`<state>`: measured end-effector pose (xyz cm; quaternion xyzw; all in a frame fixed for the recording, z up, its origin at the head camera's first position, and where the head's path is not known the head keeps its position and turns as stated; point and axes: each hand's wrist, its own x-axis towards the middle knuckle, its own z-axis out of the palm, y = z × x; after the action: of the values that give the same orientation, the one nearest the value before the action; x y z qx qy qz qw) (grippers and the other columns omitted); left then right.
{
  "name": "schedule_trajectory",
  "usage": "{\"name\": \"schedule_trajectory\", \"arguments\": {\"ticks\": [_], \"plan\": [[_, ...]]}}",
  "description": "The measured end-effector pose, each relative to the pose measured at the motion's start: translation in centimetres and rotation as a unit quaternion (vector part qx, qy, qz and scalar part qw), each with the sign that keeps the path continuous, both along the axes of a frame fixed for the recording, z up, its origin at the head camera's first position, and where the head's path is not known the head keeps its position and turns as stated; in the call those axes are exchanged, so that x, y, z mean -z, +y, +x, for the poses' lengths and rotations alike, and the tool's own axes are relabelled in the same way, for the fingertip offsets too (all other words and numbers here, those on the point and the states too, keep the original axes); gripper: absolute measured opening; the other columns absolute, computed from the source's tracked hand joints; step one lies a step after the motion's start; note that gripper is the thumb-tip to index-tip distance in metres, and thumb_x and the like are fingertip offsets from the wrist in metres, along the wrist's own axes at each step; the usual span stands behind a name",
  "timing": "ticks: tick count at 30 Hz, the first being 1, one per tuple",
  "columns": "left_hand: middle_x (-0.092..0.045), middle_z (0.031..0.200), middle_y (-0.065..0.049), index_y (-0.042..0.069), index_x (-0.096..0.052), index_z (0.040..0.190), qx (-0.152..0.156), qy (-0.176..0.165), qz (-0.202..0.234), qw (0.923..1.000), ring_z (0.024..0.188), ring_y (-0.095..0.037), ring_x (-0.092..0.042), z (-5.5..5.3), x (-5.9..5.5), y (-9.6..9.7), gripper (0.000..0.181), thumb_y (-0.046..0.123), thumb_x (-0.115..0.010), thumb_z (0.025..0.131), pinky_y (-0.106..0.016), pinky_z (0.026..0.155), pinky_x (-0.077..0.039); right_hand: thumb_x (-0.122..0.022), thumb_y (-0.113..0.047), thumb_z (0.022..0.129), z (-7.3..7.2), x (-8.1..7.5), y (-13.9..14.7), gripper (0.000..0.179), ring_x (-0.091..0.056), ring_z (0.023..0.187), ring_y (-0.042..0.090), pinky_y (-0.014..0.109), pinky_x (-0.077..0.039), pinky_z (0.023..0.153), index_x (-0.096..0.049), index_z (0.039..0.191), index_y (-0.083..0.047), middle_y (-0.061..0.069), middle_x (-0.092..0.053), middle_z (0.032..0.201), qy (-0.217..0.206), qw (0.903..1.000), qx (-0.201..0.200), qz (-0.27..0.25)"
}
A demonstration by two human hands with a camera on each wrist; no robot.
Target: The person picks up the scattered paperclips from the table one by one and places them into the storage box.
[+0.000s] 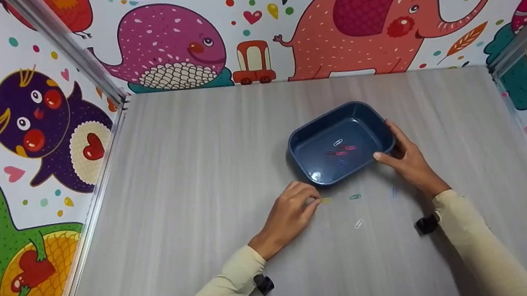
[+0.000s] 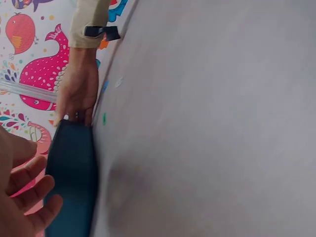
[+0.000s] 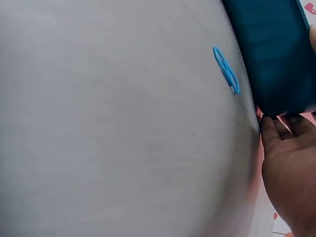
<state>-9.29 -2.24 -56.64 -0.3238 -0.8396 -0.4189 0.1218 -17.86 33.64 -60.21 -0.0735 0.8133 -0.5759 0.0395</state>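
Observation:
A dark blue rectangular tray (image 1: pixel 314 177) sits on the table, with several paper clips inside, among them a white clip (image 1: pixel 338 142) and a pink clip (image 1: pixel 351 148). My right hand (image 1: pixel 411 163) grips its right end, thumb at the near rim and fingers round the outer wall. Just in front of the tray's near left corner, my left hand (image 1: pixel 291 214) pinches a yellow paper clip (image 1: pixel 326 200) between thumb and forefinger. In the left wrist view, the other fingers (image 2: pixel 37 195) are spread and bent beside the tray wall, and the clip is hidden.
On the table before the tray lie a green paper clip (image 1: pixel 355 196), a white paper clip (image 1: pixel 359 223) and a blue paper clip (image 3: pixel 227 71), the last close by the right hand. Walls printed with cartoon animals enclose the grey table (image 1: pixel 187 176) at the back and sides.

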Motion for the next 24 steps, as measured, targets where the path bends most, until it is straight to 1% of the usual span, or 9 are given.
{"name": "schedule_trajectory", "arguments": {"ticks": [3,6,10,13,20,24], "plan": [[-0.076,0.105,0.000,0.009,-0.077,0.101,-0.006,-0.002,0.005,1.0000,0.105,-0.016,-0.069,-0.5,-0.6,-0.3,0.009,0.001,-0.080,0.099,-0.030,0.094,-0.057,-0.077,-0.015,0.106,0.0,0.0,0.1,0.094,-0.025,0.165,0.043,0.007,-0.032,0.112,-0.017,0.178,-0.021,0.013,-0.018,0.183,0.004,1.0000,-0.001,0.002],[-0.076,0.104,-0.001,0.010,-0.077,0.100,-0.007,-0.007,0.007,0.9999,0.104,-0.016,-0.069,-0.9,-0.9,-0.6,0.010,0.001,-0.081,0.099,-0.030,0.095,-0.057,-0.076,-0.015,0.106,0.0,0.1,0.2,0.093,-0.025,0.165,0.043,0.006,-0.032,0.112,-0.017,0.178,-0.022,0.013,-0.017,0.183,0.006,1.0000,-0.001,0.004],[-0.077,0.106,-0.002,0.008,-0.079,0.101,-0.001,-0.026,-0.001,0.9997,0.104,-0.018,-0.070,-1.4,-1.3,-1.0,0.003,0.006,-0.078,0.103,-0.032,0.095,-0.057,-0.076,-0.015,0.106,0.0,0.1,0.2,0.093,-0.025,0.165,0.042,0.007,-0.032,0.112,-0.017,0.178,-0.022,0.011,-0.017,0.183,0.007,1.0000,0.000,0.005],[-0.077,0.107,-0.003,0.006,-0.079,0.103,0.001,-0.036,-0.010,0.9993,0.104,-0.020,-0.070,-1.8,-1.6,-1.3,0.005,0.009,-0.076,0.105,-0.033,0.095,-0.057,-0.077,-0.016,0.106,0.0,0.1,0.1,0.094,-0.025,0.165,0.041,0.008,-0.032,0.113,-0.018,0.178,-0.022,0.011,-0.018,0.183,0.006,0.9999,0.002,0.008],[-0.077,0.104,-0.003,0.007,-0.078,0.102,0.004,-0.036,-0.024,0.9991,0.102,-0.019,-0.070,-2.4,-2.2,-1.4,0.001,0.008,-0.078,0.103,-0.034,0.093,-0.058,-0.077,-0.017,0.106,0.1,0.0,0.1,0.094,-0.024,0.166,0.039,0.013,-0.031,0.117,-0.018,0.178,-0.024,0.008,-0.017,0.184,0.003,0.9999,0.003,0.014],[-0.077,0.104,-0.003,0.009,-0.077,0.102,0.010,-0.036,-0.039,0.9986,0.101,-0.019,-0.069,-2.7,-2.6,-1.4,0.004,0.005,-0.080,0.101,-0.034,0.091,-0.058,-0.077,-0.018,0.106,0.2,-0.1,0.1,0.093,-0.024,0.166,0.038,0.015,-0.032,0.119,-0.018,0.178,-0.025,0.007,-0.017,0.184,0.000,0.9999,0.004,0.014]]}}
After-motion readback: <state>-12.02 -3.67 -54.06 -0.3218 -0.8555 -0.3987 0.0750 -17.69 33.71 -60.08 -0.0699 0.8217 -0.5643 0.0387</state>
